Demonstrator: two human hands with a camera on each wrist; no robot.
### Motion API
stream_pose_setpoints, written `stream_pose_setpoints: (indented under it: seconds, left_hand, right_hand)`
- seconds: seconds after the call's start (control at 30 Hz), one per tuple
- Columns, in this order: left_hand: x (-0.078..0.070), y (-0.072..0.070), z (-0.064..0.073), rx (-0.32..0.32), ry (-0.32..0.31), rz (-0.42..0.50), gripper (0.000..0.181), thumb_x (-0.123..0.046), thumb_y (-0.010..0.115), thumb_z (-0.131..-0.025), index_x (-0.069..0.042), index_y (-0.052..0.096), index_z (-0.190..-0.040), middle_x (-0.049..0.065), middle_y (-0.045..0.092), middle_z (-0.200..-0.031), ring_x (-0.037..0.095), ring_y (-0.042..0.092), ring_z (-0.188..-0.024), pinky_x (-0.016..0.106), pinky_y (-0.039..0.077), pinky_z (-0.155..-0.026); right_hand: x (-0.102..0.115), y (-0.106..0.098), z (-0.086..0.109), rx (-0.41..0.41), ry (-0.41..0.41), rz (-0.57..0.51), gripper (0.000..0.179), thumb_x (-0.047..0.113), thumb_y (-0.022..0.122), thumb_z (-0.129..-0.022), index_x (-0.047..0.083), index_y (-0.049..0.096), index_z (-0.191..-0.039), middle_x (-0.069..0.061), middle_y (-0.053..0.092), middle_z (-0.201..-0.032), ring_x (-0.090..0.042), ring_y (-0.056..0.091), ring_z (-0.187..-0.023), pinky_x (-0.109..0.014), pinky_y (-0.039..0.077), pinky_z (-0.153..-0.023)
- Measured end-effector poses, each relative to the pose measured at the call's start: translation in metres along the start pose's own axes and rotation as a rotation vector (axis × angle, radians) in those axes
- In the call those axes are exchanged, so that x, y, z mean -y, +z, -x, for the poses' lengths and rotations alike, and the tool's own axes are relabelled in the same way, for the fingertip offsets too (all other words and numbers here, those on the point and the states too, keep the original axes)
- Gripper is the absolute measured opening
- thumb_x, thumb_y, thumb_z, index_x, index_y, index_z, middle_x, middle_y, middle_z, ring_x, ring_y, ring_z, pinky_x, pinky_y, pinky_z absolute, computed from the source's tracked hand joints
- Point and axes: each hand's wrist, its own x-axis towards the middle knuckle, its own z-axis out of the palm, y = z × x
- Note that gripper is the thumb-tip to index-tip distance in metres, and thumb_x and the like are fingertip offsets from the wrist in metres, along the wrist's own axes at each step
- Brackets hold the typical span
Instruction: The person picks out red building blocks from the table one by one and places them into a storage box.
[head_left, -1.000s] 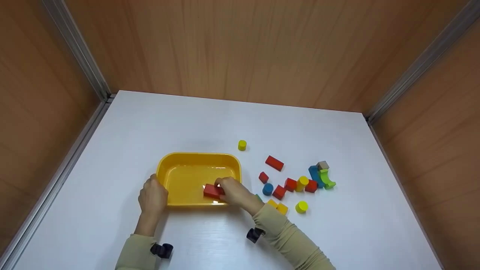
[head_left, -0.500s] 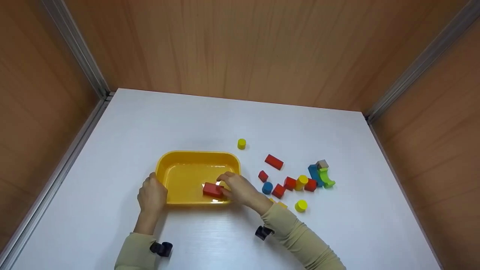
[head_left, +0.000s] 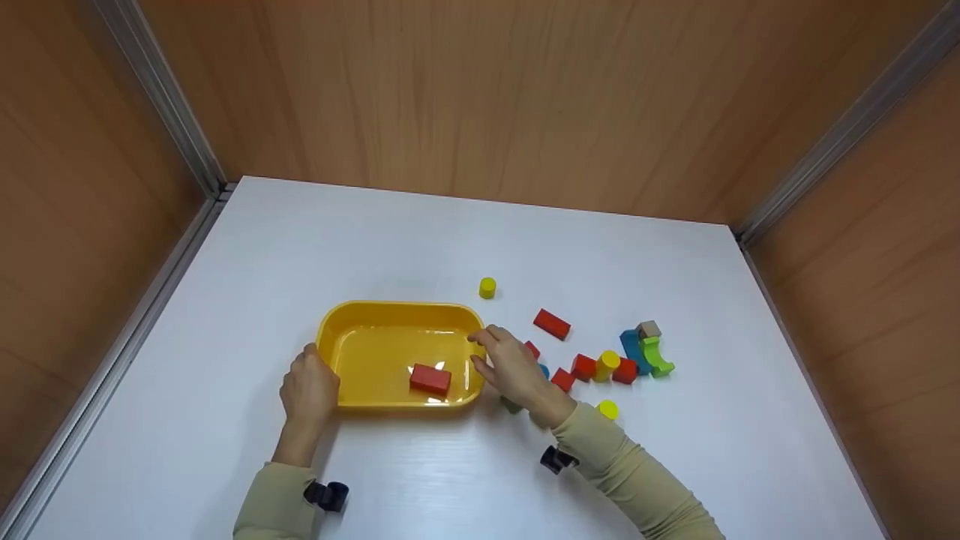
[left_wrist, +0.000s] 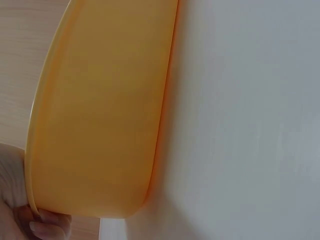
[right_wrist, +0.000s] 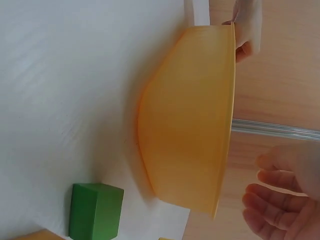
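Observation:
A shallow yellow plastic tray (head_left: 375, 349) sits on the white table with one red rectangular block (head_left: 430, 379) lying inside, towards its near right. My left hand (head_left: 309, 382) grips the tray's left rim; in the left wrist view fingertips (left_wrist: 47, 231) show at the rim's end. Over the tray's right rim hovers my right hand (head_left: 517, 371), fingers loosely bent and parted, holding nothing. In the right wrist view its fingers spread beside the tray's rim. A green block (right_wrist: 95, 212) stands on the table below, mostly hidden under that hand in the head view.
Right of the tray lie several loose blocks: a red bar (head_left: 552, 324), red cubes, a tall yellow cylinder (head_left: 607, 365), a blue piece (head_left: 634, 351), a green arch (head_left: 656, 358) and a plain wooden block (head_left: 649, 329). A small yellow cylinder (head_left: 487, 288) stands behind. Wooden panels (head_left: 480, 97) enclose the table.
My right hand has let go of the red block, leaving it in the tray, and moved right to the tray's right rim. The left hand keeps its grip on the left rim.

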Motion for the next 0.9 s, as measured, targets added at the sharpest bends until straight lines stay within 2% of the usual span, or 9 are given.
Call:
stream_pose_setpoints:
  seconds: [0.13, 0.33, 0.57, 0.7, 0.9]
  left_hand:
    - [0.0, 0.001, -0.001, -0.004, 0.0, 0.005, 0.026, 0.008, 0.046, -0.081, 0.018, 0.046, -0.105, 0.031, 0.055, -0.084, 0.04, 0.058, -0.067, 0.046, 0.046, -0.051]
    - [0.0, 0.002, -0.001, -0.001, 0.01, 0.003, 0.027, 0.008, 0.047, -0.081, 0.019, 0.045, -0.106, 0.031, 0.054, -0.084, 0.04, 0.058, -0.067, 0.045, 0.046, -0.051]
    - [-0.002, 0.003, -0.002, 0.003, -0.001, -0.001, 0.028, 0.008, 0.048, -0.081, 0.018, 0.045, -0.107, 0.03, 0.055, -0.086, 0.04, 0.058, -0.069, 0.046, 0.047, -0.053]
    - [-0.003, 0.004, -0.002, -0.005, 0.007, 0.003, 0.027, 0.008, 0.047, -0.08, 0.018, 0.046, -0.106, 0.029, 0.055, -0.083, 0.037, 0.058, -0.064, 0.044, 0.047, -0.05]
    - [-0.004, 0.003, -0.002, 0.004, 0.005, 0.01, 0.029, 0.01, 0.047, -0.08, 0.019, 0.045, -0.107, 0.029, 0.054, -0.082, 0.034, 0.058, -0.061, 0.042, 0.047, -0.049]
  right_hand:
    - [-0.009, -0.006, -0.001, -0.03, 0.046, 0.014, 0.03, 0.014, 0.063, -0.081, 0.006, 0.056, -0.109, -0.007, 0.054, -0.1, -0.016, 0.053, -0.085, -0.025, 0.047, -0.076]
    - [-0.022, -0.012, -0.002, -0.053, 0.162, 0.035, 0.029, 0.017, 0.064, -0.081, 0.007, 0.055, -0.107, -0.008, 0.055, -0.098, -0.016, 0.054, -0.082, -0.025, 0.048, -0.074]
    - [-0.035, -0.013, -0.003, -0.027, 0.261, 0.049, 0.028, 0.019, 0.064, -0.081, 0.008, 0.055, -0.106, -0.008, 0.055, -0.096, -0.017, 0.053, -0.081, -0.025, 0.048, -0.073]
    - [-0.043, -0.011, -0.004, -0.019, 0.305, 0.042, 0.028, 0.017, 0.065, -0.08, 0.007, 0.056, -0.106, -0.009, 0.054, -0.095, -0.017, 0.053, -0.077, -0.024, 0.049, -0.071]
    - [-0.056, -0.007, -0.004, 0.014, 0.383, -0.015, 0.032, 0.014, 0.065, -0.08, 0.004, 0.055, -0.109, -0.012, 0.053, -0.099, -0.017, 0.052, -0.072, -0.025, 0.049, -0.069]
